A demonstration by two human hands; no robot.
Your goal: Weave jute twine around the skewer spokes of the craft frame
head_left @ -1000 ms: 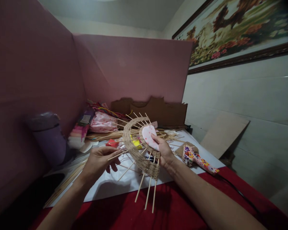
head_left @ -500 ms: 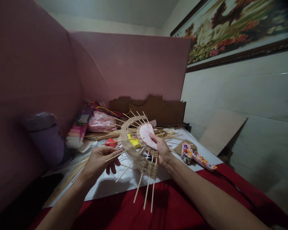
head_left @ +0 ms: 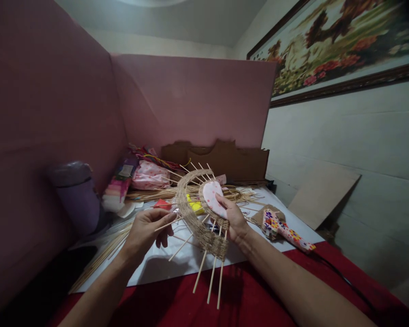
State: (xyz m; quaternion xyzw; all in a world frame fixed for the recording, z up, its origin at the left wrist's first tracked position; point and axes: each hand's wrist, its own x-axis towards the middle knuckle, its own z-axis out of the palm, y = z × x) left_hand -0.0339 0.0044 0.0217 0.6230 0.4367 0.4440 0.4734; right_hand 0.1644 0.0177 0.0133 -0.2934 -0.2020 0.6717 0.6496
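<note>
A half-round woven twine piece with thin wooden sticks fanning out from it is held up above the table. At its centre is a pink polka-dot fabric patch, edged with twine. My right hand grips the piece there, its thumb pressed on the fabric and its fingers hidden behind. On the outer left side, my left hand is closed in a pinch around one protruding stick. Its lower fingers curl loosely below.
A flower-patterned glue gun with a black cord lies at right. Bundled sticks lie at left near a purple container. Polka-dot fabric and a yellow item sit behind the work. Brown cardboard stands at the back.
The camera view has shifted, so everything appears slightly lower and farther right. Both hands keep their hold on the woven piece, with little visible movement.
</note>
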